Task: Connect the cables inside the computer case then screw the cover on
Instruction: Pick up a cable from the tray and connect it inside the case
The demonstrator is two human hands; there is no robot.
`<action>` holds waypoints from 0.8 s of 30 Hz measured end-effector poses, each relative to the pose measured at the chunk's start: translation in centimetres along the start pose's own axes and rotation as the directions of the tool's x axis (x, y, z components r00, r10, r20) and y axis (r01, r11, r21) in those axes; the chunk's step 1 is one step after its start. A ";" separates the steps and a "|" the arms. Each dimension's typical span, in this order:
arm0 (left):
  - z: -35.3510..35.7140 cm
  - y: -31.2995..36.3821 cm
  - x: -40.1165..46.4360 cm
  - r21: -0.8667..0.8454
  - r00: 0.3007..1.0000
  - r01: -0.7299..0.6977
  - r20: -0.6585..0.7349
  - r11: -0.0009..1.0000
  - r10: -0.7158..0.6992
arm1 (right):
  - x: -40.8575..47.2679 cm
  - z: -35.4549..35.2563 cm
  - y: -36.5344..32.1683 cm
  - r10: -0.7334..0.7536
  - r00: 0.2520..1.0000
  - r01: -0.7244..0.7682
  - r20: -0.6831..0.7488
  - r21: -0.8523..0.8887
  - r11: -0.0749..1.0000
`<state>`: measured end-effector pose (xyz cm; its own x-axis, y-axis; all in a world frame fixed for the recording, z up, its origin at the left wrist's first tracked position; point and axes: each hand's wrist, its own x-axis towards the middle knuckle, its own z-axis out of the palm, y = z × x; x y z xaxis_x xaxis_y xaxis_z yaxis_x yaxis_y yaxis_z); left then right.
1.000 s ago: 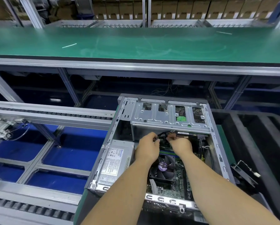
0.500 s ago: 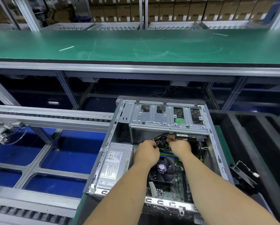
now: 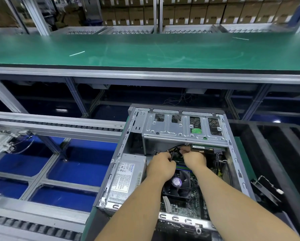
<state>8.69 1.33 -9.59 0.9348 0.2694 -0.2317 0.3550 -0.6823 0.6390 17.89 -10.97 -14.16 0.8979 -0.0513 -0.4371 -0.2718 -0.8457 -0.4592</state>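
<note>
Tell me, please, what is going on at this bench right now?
A person is working inside an open computer case. Both hands, left hand and right hand, pinch black cables just under the drive cage, above the fan. The cover is not on yet.

Both forearms reach up from the lower frame; left hand (image 3: 160,166) and right hand (image 3: 194,158) sit side by side at centre, fingers curled.
</note>
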 end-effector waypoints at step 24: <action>0.1 0.0 0.0 0.039 0.999 0.020 0.024 0.999 -0.021 | 0.4 -0.2 1.1 0.007 1.000 -0.004 -0.026 0.124 0.992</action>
<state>8.71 1.29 -9.61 0.9271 0.2677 -0.2624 0.3741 -0.7030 0.6048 18.03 -12.03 -14.68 0.9047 -0.0711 -0.4201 -0.3161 -0.7732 -0.5498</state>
